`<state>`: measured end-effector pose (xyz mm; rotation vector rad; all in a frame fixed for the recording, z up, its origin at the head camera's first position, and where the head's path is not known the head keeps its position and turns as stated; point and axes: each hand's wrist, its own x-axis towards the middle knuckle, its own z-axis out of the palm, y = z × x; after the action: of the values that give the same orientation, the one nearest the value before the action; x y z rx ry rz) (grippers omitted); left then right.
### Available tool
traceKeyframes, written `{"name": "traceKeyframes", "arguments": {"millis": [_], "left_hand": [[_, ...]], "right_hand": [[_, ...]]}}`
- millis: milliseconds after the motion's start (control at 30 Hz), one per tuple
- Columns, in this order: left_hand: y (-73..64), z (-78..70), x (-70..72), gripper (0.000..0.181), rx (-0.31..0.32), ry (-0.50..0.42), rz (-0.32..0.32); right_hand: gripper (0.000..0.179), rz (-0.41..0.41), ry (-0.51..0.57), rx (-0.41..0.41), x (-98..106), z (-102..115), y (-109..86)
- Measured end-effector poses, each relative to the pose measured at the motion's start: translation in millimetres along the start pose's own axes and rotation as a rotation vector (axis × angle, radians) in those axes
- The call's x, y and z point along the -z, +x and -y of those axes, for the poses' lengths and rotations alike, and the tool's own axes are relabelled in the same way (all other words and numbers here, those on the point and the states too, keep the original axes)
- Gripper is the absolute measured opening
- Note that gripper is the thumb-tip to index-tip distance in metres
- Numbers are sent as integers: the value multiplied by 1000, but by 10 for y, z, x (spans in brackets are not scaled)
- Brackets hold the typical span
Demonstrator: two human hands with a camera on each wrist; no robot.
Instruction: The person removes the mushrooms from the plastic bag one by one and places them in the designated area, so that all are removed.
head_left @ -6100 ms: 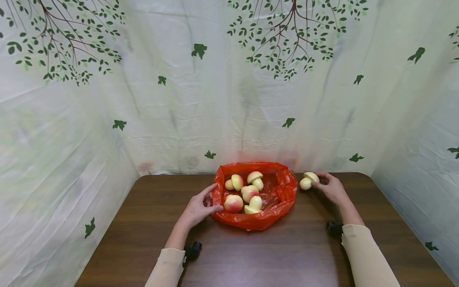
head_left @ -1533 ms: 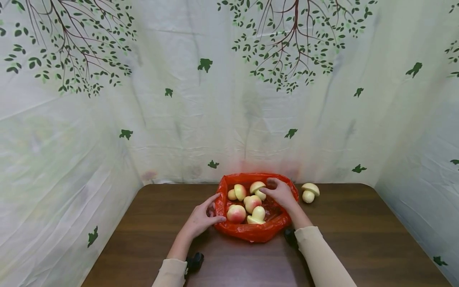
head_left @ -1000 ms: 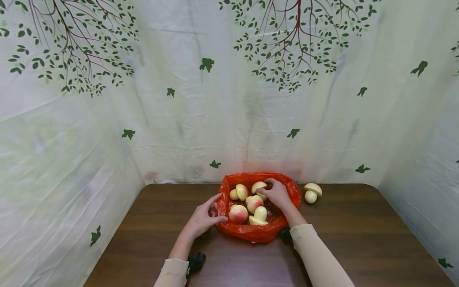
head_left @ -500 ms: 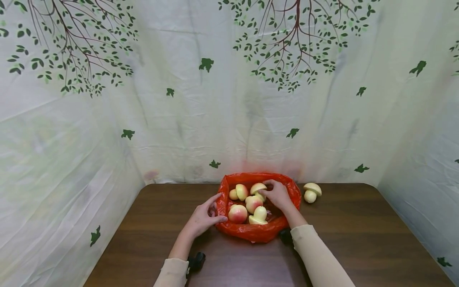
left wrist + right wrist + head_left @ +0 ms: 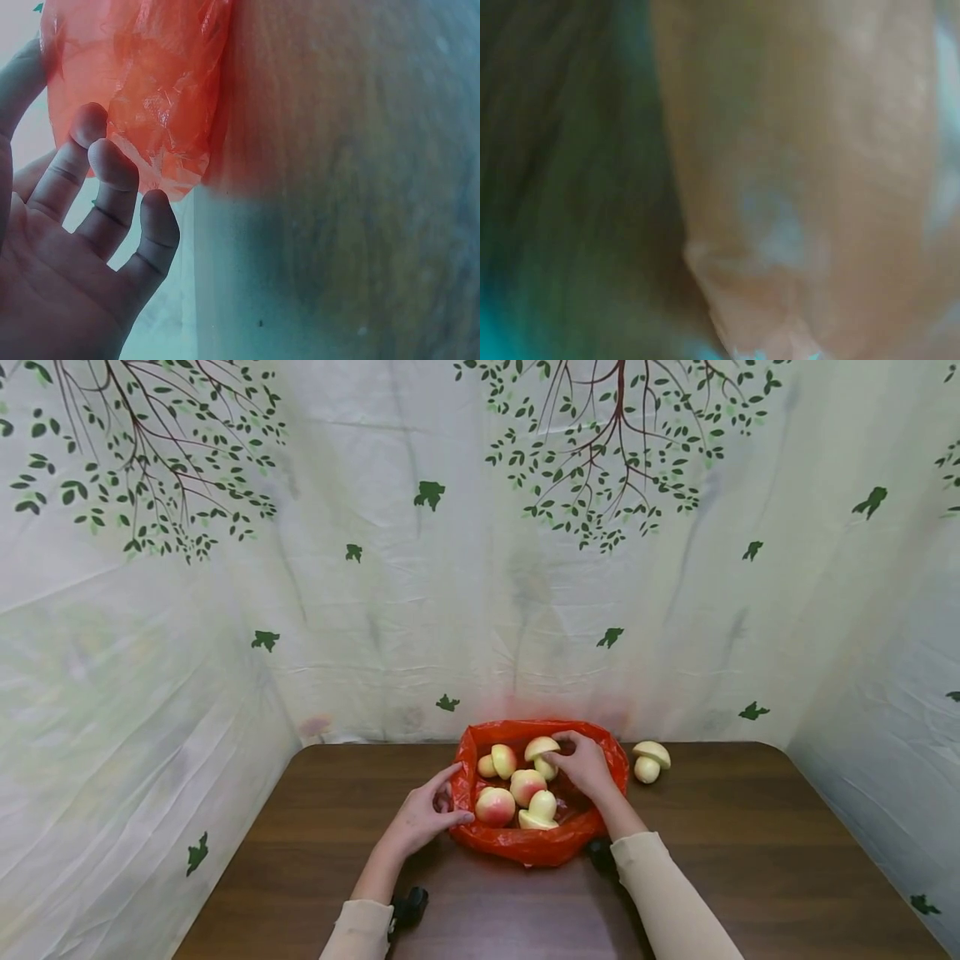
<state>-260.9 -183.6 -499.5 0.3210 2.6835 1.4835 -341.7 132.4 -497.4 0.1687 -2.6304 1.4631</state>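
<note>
Okay, surface (image 5: pixel 750 860) first: red bag (image 5: pixel 517 850) at the far middle, left hand (image 5: pixel 420 810) of mine holding its left rim; my right hand (image 5: pixel 588 768) has left the outside mushroom (image 5: pixel 652 752), right, and now pinches the far mushroom (image 5: pixel 539 747) inside: one out, five in.

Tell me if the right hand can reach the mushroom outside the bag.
Probably yes: the outside mushroom sits uncovered on the table, beside the red bag. The right hand, fingers on another mushroom inside, would likely first let go and lift out.
</note>
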Motion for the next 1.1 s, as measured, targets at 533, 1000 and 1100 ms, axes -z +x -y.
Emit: {"name": "traceKeyframes", "arguments": {"millis": [533,1000,1100], "left_hand": [[23,8,3,85,-7,25,-16],[15,-14,-14,84,-5,4,-12],[12,-6,-20,84,0,-10,-12]], "right_hand": [[43,-37,86,2,263,148,-36],[49,-28,172,-49,483,135,-113],[50,-33,199,-66,529,113,-123]]}}
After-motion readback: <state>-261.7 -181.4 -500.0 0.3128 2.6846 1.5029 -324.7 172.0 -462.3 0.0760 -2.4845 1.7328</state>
